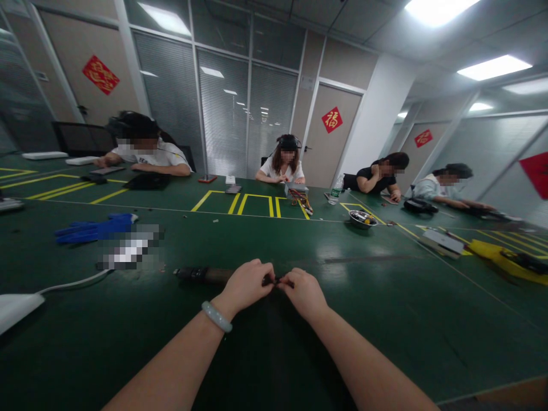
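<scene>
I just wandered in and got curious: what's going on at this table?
Someone is working with bare hands: the left hand and right hand meet fingertip to fingertip at a small dark piece, too small to make out. A dark rod-shaped tool lies beside the left hand, its near end hidden. Further left lies a blue glove; ahead to the right stands a metal bowl of small items.

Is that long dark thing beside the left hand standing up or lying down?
Lying down: the long dark thing stretches sideways along the green table, its right end hidden behind the left hand.
</scene>
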The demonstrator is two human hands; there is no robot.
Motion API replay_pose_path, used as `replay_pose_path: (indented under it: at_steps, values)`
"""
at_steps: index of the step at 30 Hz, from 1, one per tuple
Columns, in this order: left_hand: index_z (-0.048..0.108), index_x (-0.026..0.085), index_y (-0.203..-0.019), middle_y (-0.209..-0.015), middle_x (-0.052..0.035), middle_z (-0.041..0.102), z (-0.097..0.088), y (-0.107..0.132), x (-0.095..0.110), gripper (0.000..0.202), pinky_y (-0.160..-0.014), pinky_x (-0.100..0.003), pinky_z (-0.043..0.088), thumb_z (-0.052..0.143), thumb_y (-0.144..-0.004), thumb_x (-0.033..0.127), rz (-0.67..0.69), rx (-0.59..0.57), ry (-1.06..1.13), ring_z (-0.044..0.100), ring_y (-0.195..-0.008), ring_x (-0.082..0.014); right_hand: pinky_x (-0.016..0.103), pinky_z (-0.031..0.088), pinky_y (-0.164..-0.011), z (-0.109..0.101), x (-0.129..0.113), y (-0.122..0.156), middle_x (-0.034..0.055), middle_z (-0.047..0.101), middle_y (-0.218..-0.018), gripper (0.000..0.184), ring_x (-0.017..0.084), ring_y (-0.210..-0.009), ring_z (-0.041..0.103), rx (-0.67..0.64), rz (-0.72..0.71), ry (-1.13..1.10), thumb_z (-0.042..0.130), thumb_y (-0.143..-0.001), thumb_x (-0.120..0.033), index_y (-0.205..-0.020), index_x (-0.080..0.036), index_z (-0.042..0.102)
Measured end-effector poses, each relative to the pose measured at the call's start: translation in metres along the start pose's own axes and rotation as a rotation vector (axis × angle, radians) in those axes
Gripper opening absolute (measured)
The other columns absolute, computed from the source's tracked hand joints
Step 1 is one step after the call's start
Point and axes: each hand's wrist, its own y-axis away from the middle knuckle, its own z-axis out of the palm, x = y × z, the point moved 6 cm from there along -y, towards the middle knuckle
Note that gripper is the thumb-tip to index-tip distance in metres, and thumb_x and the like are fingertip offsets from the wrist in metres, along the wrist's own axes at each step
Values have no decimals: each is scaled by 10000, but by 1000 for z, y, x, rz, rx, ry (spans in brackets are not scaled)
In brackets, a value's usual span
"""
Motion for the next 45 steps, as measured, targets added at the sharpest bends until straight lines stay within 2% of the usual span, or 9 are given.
replay_pose_path:
  at_steps: [11, 15, 21, 27, 30, 33, 40, 42, 45]
  values:
    - [598, 271, -977, -940, -18, 597, -1, -1, 3, 168, -772, -313, 423, 610, -823, 338, 2, 17, -26, 567, -868, -200, 243, 439, -797, 9, -2, -6, 14, 650, -904, 147, 135, -838, 607, -17, -92, 154, 567, -903, -281, -882, -225, 702]
    - [582, 262, -991, -951, -24, 598, -5, 1, 7, 185, -807, -317, 425, 617, -815, 306, 11, 14, -60, 568, -910, -209, 269, 429, -877, 13, -6, -8, 43, 642, -1129, 163, 150, -975, 611, -29, -150, 170, 512, -926, -239, -915, -214, 673]
    - [588, 252, -974, -947, -32, 609, -10, 6, 13, 182, -798, -333, 436, 622, -822, 346, 29, 29, -96, 582, -899, -218, 295, 424, -818, 23, -13, -10, 56, 656, -953, 155, 188, -899, 604, -132, -196, 302, 457, -924, -146, -996, -178, 591]
    - [556, 261, -1165, -1129, -23, 634, -30, 16, 24, 290, -1035, -396, 348, 559, -891, 358, 134, 222, -22, 563, -1074, -212, 306, 391, -821, 14, -2, -10, 61, 636, -980, 149, 201, -911, 588, -115, -228, 377, 429, -926, -124, -987, -174, 556]
    - [524, 264, -1244, -1244, -20, 600, -35, 19, 21, 330, -1125, -415, 257, 506, -927, 353, 114, 293, -17, 508, -1197, -203, 307, 380, -807, -4, 36, -2, 64, 646, -972, 94, 214, -924, 593, -106, -144, 385, 453, -933, -189, -941, -196, 547]
    - [488, 268, -1304, -1319, -26, 561, -32, 18, 13, 378, -1143, -432, 239, 478, -942, 376, 70, 292, -11, 449, -1282, -206, 308, 370, -785, -35, 99, 16, 80, 656, -962, 106, 218, -905, 605, -105, 15, 415, 445, -935, -223, -899, -223, 545]
    - [358, 304, -1430, -1484, -27, 395, -4, 12, 4, 602, -1102, -462, 315, 461, -903, 576, 42, 76, 63, 337, -1373, -259, 314, 370, -700, -117, 260, 86, 107, 648, -904, 112, 215, -785, 621, -120, 325, 528, 448, -919, -283, -861, -228, 527]
    - [290, 298, -1468, -1529, -20, 312, 4, 11, 2, 662, -1137, -467, 249, 406, -904, 627, 65, 27, 60, 242, -1416, -260, 321, 376, -681, -131, 289, 104, 112, 643, -894, 167, 226, -771, 623, -108, 396, 562, 395, -931, -294, -857, -217, 523]
    - [202, 272, -1503, -1568, -30, 193, 17, 10, -5, 725, -1159, -489, 161, 304, -910, 676, 59, -69, 49, 108, -1447, -273, 338, 398, -677, -140, 313, 121, 123, 643, -917, 244, 246, -785, 629, -61, 468, 564, 328, -938, -321, -879, -206, 534]
